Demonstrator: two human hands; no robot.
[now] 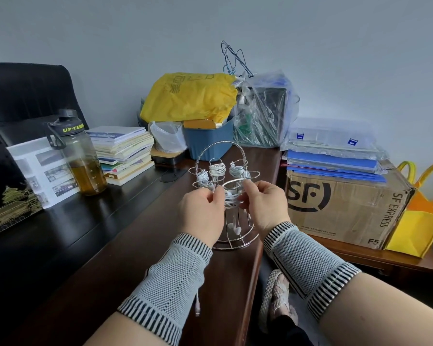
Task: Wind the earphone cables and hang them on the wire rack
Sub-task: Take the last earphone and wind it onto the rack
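A silver wire rack (pixel 219 148) with ring arms stands on the dark wooden desk (pixel 140 236). Three wound white earphone bundles hang on its rings: one at the left (pixel 202 176), one in the middle (pixel 217 169), one at the right (pixel 237 170). In front of the rack, my left hand (pixel 202 213) and my right hand (pixel 265 208) pinch a white earphone cable (pixel 230 199) between them, close to the nearest ring. Two earbuds (pixel 234 228) dangle below the hands. A cable plug (pixel 197 308) hangs under my left wrist.
A tinted water bottle (pixel 81 156) and a stack of books (pixel 125 153) stand at the left. A blue bin (pixel 208 138), yellow bag and plastic bags crowd behind the rack. An SF cardboard box (pixel 345 208) with blue folders and a yellow tote (pixel 418 221) sit on the right.
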